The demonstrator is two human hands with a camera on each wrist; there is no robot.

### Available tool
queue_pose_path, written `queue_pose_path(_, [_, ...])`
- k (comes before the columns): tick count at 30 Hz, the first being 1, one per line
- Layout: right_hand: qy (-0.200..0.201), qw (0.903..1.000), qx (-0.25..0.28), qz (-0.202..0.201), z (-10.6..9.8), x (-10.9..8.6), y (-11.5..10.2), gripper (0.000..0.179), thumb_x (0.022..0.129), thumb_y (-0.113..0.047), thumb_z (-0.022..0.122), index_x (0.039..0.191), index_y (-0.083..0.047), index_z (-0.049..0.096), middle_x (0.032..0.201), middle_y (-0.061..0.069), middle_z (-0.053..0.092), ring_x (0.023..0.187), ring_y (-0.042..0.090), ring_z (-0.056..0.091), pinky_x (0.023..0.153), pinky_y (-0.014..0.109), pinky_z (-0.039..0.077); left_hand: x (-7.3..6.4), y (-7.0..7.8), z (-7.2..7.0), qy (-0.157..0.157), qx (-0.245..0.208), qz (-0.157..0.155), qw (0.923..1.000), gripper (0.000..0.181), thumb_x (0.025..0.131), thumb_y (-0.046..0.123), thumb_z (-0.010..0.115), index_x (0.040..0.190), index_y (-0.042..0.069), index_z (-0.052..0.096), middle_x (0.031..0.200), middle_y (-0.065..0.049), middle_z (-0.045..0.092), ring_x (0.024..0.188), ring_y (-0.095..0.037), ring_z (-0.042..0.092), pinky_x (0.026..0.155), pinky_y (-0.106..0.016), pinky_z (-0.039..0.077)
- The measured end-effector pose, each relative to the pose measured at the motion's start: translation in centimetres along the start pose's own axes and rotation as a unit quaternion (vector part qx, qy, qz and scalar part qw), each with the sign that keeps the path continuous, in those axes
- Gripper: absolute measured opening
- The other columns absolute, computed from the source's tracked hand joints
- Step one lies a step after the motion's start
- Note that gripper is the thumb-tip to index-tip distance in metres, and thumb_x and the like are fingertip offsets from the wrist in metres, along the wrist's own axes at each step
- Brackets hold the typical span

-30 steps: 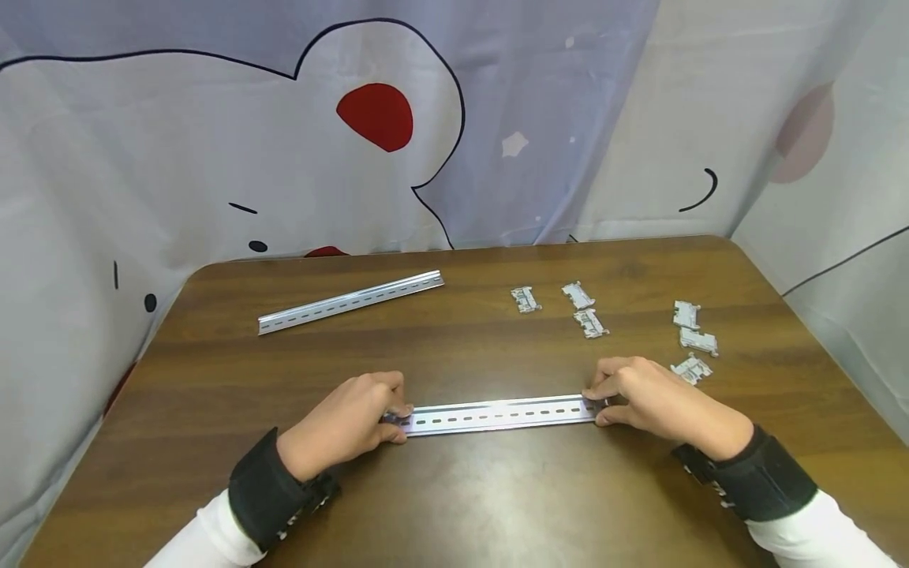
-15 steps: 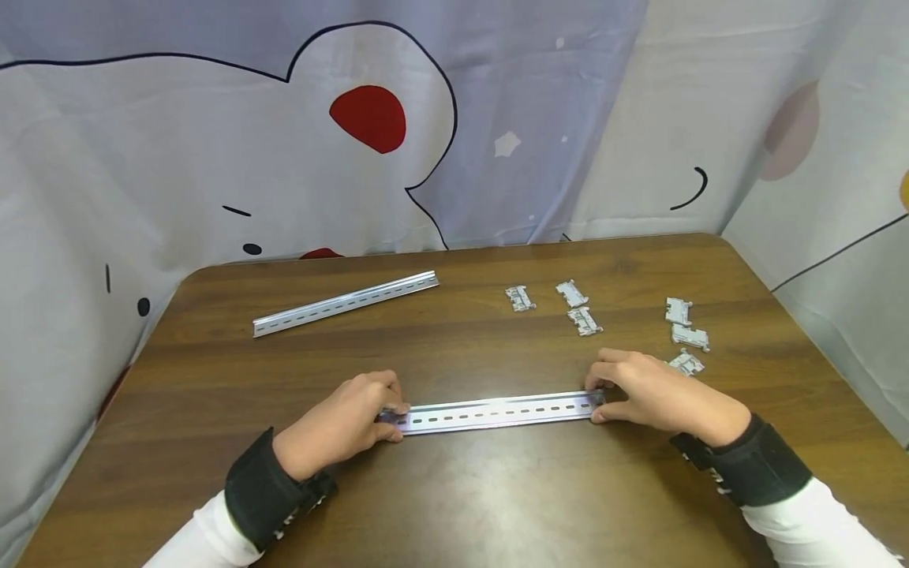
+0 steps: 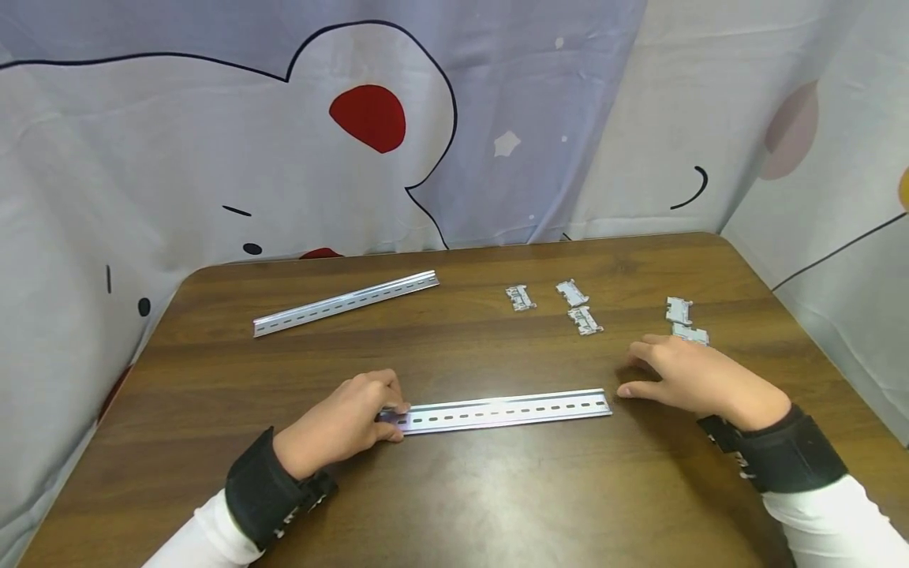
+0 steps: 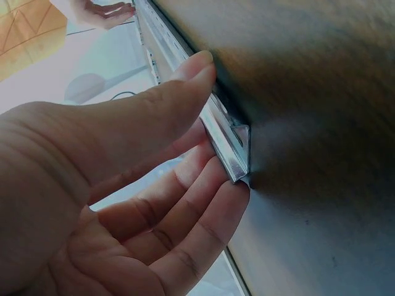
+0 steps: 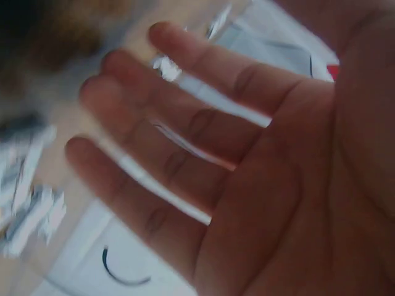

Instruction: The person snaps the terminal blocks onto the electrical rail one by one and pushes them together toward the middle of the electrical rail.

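Note:
A slotted metal DIN rail [image 3: 504, 412] lies lengthwise across the middle of the wooden table. At its left end my left hand [image 3: 344, 426] pinches it. In the left wrist view the thumb is along one edge of the rail [image 4: 223, 135] and the fingers are at the other. My right hand [image 3: 699, 380] is just beyond the rail's right end, apart from it and holding nothing. Its fingers [image 5: 179, 111] are spread and loosely extended in the right wrist view. Close behind that hand are small light-grey terminal blocks [image 3: 678, 310], one of them partly covered by it.
A second DIN rail [image 3: 346, 303] lies slanted at the back left of the table [image 3: 454, 505]. More grey terminal blocks [image 3: 585, 320] lie at the back, right of centre. A patterned curtain [image 3: 213, 142] hangs behind the table.
My right hand has let go of the rail's right end and moved right, near the terminal blocks, covering the nearest one. The left hand keeps its grip in place.

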State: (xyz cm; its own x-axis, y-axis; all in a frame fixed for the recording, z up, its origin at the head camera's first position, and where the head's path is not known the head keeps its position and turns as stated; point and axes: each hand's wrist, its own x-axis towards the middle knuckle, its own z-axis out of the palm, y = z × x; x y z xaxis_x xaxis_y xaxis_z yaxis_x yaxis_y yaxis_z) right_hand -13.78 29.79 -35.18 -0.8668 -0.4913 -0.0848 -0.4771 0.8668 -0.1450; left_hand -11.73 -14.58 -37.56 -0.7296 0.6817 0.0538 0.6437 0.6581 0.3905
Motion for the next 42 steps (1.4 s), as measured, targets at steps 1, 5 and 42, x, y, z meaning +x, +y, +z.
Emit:
queue_pose_path(1, [-0.001, 0.9999, -0.004, 0.015, -0.2, -0.1, 0.3, 0.039, 0.084, -0.047, 0.073, 0.098, -0.011, 0.067, 0.092, -0.001, 0.064, 0.082, 0.020, 0.064, 0.071, 0.044, 0.052, 0.0, 0.0, 0.0, 0.000, 0.002, 0.002, 1.0000, 0.025, 0.075, 0.015, 0.085, 0.095, 0.004, 0.077, 0.087, 0.002, 0.057, 0.077, -0.011, 0.059, 0.065, -0.026, 0.048])
queue_pose_path(5, [-0.014, 0.9965, -0.020, 0.080, -1.2, -0.6, 1.8, 0.038, 0.084, -0.043, 0.074, 0.095, -0.008, 0.065, 0.087, 0.002, 0.065, 0.075, 0.021, 0.062, 0.065, 0.046, 0.049, 0.0, -0.1, 0.0, 0.003, 0.005, 0.005, 1.0000, 0.025, 0.075, 0.015, 0.085, 0.095, 0.004, 0.077, 0.087, 0.003, 0.057, 0.077, -0.011, 0.058, 0.065, -0.026, 0.048])
queue_pose_path(42, [-0.015, 0.9853, 0.040, 0.165, 0.0, -0.1, 4.5, 0.033, 0.085, -0.033, 0.074, 0.090, -0.003, 0.061, 0.075, 0.007, 0.058, 0.067, 0.023, 0.052, 0.057, 0.041, 0.042, 0.1, 0.0, 0.4, 0.007, -0.013, -0.014, 0.9998, 0.031, 0.078, 0.019, 0.082, 0.105, 0.003, 0.076, 0.090, 0.002, 0.057, 0.079, -0.013, 0.057, 0.065, -0.023, 0.046])
